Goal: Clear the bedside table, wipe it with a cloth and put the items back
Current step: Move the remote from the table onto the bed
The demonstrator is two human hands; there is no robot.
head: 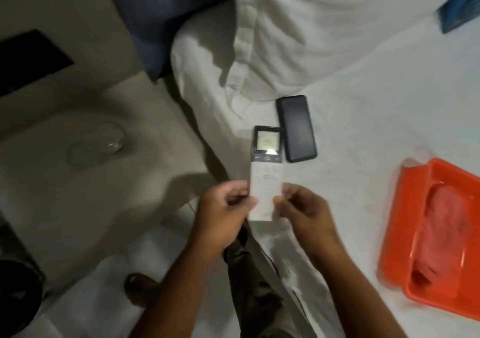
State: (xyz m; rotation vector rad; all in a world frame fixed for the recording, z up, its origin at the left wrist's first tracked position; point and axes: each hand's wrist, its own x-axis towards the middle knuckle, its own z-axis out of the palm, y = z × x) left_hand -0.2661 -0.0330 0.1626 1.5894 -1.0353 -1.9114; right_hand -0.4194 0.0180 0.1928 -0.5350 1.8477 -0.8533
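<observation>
A white remote control (265,171) with a small dark-framed screen is held over the bed's edge. My left hand (223,213) grips its lower left side and my right hand (304,210) grips its lower right side. Just right of the remote's screen, a black phone (297,128) lies face up on the white sheet. The grey bedside table (78,197) stands to the left, with a clear glass dish (97,143) on its top. On the bed at the right, an orange plastic tray (394,223) holds a red cloth (441,228).
A white pillow (324,31) lies behind the phone. A blue item (459,7) sits at the top right corner of the bed. A dark panel (28,59) is on the wall at the left. A dark round object (18,296) stands at the lower left, near my foot (140,288).
</observation>
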